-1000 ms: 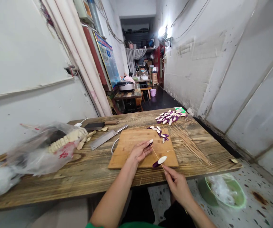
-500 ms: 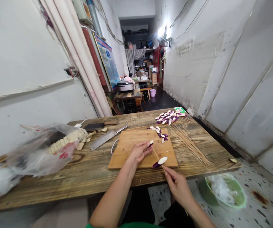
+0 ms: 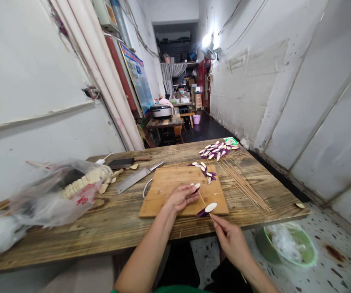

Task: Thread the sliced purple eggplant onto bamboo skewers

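Observation:
Between the fingers of my left hand is a small purple-skinned eggplant piece with a pale cut face, at the tip of a thin bamboo skewer. My right hand is closed around the lower part of that skewer, whose end shows below the wrist. Just above the right fingertips, larger eggplant pieces are threaded on the stick. Both hands are over the near edge of a wooden cutting board. More cut eggplant pieces lie on the board's far right corner.
Finished eggplant skewers lie piled at the table's far right, sticks pointing toward me. A cleaver and a dark-bladed knife rest left of the board. Farther left sits a plastic bag with pale slices. A green bin stands on the floor.
Both hands have shifted very slightly to the right with the skewer. The left fingers still hold the piece at its tip; the things on the table have not moved.

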`<control>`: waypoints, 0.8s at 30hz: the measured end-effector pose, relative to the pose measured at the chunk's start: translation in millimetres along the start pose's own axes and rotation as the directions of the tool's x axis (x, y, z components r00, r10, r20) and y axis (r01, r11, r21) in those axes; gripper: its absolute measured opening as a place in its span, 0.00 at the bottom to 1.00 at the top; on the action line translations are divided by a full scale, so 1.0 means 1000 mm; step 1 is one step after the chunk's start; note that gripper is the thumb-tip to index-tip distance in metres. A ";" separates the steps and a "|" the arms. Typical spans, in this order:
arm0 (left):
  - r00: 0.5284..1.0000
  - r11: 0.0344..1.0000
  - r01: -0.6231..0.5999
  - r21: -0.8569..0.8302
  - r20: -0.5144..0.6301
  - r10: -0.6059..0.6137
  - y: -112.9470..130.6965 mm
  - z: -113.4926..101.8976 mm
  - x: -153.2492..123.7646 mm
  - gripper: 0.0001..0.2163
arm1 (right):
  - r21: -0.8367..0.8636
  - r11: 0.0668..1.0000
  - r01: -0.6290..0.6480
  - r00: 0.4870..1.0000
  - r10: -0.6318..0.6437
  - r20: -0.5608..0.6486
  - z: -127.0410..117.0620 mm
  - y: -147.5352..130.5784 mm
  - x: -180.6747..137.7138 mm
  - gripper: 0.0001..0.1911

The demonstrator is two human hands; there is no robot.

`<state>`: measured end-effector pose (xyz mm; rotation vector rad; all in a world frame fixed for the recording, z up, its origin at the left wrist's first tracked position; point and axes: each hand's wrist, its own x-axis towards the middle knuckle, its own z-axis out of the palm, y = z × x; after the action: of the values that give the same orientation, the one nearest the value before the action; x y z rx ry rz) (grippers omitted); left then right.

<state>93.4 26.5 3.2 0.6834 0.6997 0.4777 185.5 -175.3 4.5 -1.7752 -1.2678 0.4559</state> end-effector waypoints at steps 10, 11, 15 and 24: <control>0.995 0.994 0.087 0.070 0.050 -0.091 -0.021 0.015 -0.009 0.15 | 0.002 1.000 0.023 0.993 -0.023 -0.116 0.009 0.014 0.017 0.19; 0.996 0.994 0.057 0.096 0.061 -0.063 -0.023 0.016 -0.007 0.16 | 0.012 0.999 0.033 0.990 -0.031 -0.137 0.009 0.016 0.021 0.19; 0.968 0.918 -0.235 0.321 -0.006 0.250 -0.019 0.020 0.011 0.15 | 0.039 0.999 0.022 0.975 -0.013 -0.222 0.003 0.022 0.024 0.19; 0.830 0.230 -0.404 0.885 0.249 0.500 0.006 0.062 0.085 0.08 | 0.118 0.989 -0.087 0.948 0.119 -0.297 -0.018 0.042 0.006 0.21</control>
<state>193.8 56.9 6.9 2.0394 0.8275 0.6448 225.0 -181.5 -19.1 -1.7511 -0.9243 0.2870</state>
